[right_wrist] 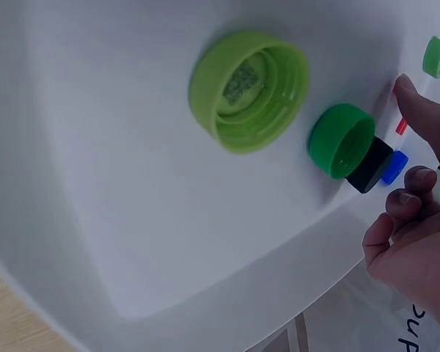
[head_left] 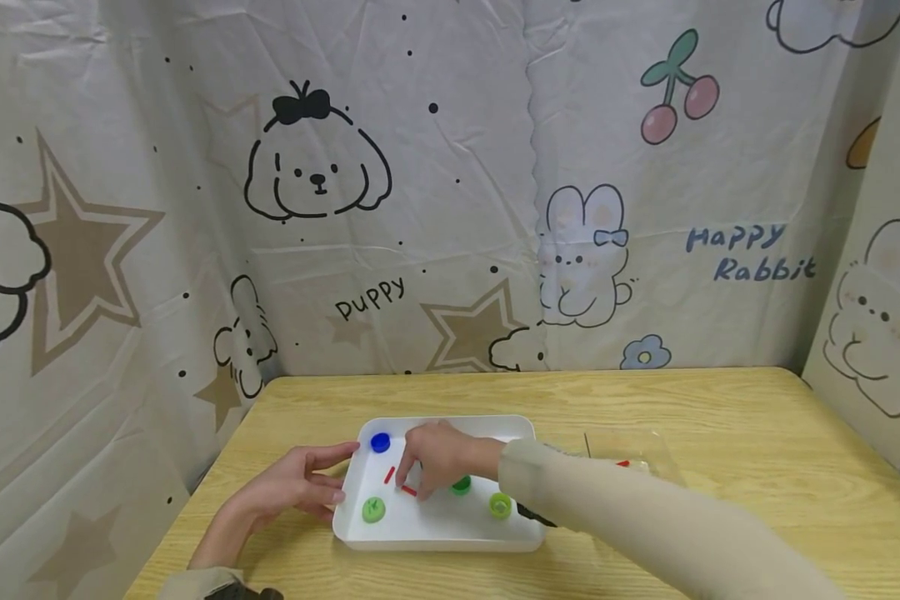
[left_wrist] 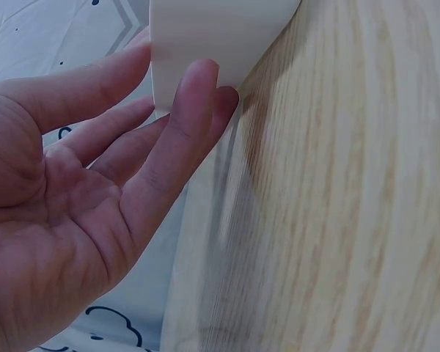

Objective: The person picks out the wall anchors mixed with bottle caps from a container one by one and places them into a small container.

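Observation:
A white tray stands on the wooden table. My left hand touches its left end, the fingers spread and fairly straight against the outer wall. Over the tray's left half, my right hand reaches down and pinches a small red stick between thumb and index finger. Another red stick lies just left of it. Around them are a blue cap, a pale green cap, a dark green cap and a yellow-green cap. The right wrist view also shows a black cap.
Right of the tray, a clear plastic container with a red piece is partly hidden by the right sleeve. The tabletop ends at a printed curtain at the back.

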A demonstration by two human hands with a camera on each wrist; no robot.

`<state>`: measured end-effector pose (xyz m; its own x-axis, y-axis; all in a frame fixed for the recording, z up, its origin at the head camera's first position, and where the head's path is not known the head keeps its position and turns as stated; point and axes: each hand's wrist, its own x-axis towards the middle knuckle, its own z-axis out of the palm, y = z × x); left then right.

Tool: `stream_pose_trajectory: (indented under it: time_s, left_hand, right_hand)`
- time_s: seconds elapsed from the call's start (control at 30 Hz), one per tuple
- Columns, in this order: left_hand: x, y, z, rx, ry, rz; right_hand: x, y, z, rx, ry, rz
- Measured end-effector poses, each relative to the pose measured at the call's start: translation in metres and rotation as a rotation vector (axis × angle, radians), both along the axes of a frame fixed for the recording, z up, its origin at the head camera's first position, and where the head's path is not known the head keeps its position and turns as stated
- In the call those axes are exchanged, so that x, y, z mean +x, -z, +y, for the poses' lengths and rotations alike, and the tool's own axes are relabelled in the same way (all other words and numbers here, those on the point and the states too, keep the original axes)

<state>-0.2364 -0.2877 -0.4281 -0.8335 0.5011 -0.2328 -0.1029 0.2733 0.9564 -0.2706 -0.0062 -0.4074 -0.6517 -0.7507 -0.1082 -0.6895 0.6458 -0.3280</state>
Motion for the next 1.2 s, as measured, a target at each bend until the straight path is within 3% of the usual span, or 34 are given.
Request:
stream_pose_trajectory:
  time_s: [0.5, 0.77, 1.2]
  left_hand:
    - [0.0, 0.003, 0.001, 0.034, -0.008, -0.015]
    - [0.001, 0.003, 0.0, 0.031, -0.011, -0.01]
    - [0.0, 0.003, 0.001, 0.026, -0.015, -0.015]
  right_hand:
    - [-0.003, 0.009, -0.003, -0.018, 0.015, 0.033]
    - [-0.004, 0.01, -0.001, -0.058, 0.054, -0.018]
    - [-0.001, 0.01, -0.002, -0.055, 0.098, 0.002]
